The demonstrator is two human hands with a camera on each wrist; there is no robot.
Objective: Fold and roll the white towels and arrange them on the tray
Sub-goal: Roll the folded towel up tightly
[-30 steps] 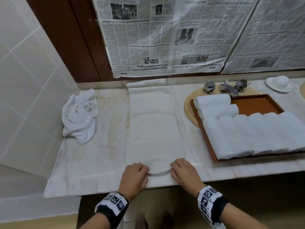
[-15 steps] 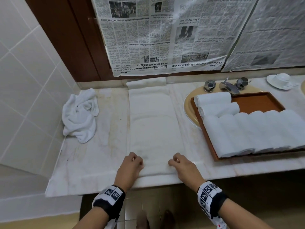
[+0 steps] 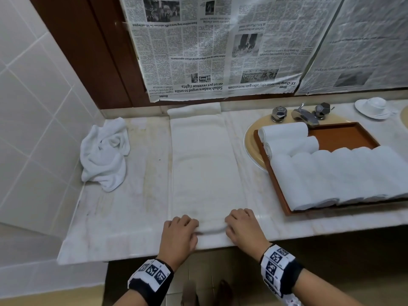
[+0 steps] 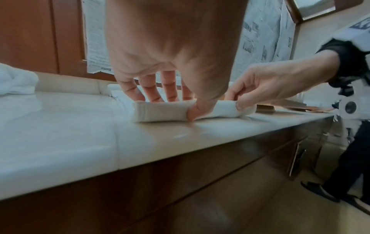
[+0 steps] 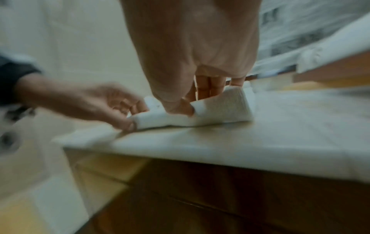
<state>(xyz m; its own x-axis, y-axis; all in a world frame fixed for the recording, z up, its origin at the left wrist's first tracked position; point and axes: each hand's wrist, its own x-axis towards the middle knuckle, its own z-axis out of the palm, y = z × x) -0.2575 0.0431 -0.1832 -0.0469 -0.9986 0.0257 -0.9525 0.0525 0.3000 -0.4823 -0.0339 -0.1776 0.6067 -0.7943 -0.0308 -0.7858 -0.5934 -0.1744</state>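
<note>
**A:** Where's the towel you're working, and how does it lie from my hands?

**B:** The folded towel (image 3: 205, 164) is a long strip on the table (image 3: 123, 213), its long axis running from the near edge straight away to the far wall. Its near end is turned up into a small roll (image 4: 162, 111) that lies crosswise, left to right. My left hand (image 3: 180, 234) pinches the left part of that roll, thumb on the near face and fingers (image 4: 169, 88) over the top; my right hand (image 3: 244, 227) pinches the right part the same way. Both are on it, side by side, neither nearer than the other.

**A:** So which way does the roll go?

**B:** I judge it has to travel away from me, toward the far end, with most of the strip not yet rolled. I'd keep both ends level, or it could coil crooked.

**A:** And the tray?

**B:** The tray (image 3: 344, 134) sits to the right, over the basin (image 3: 250, 140). It holds rolled towels (image 3: 331, 175): a row along its near side, two more lying crosswise at the far left. Its far right part is bare. A crumpled towel (image 3: 103, 153) waits at the far left.
</note>
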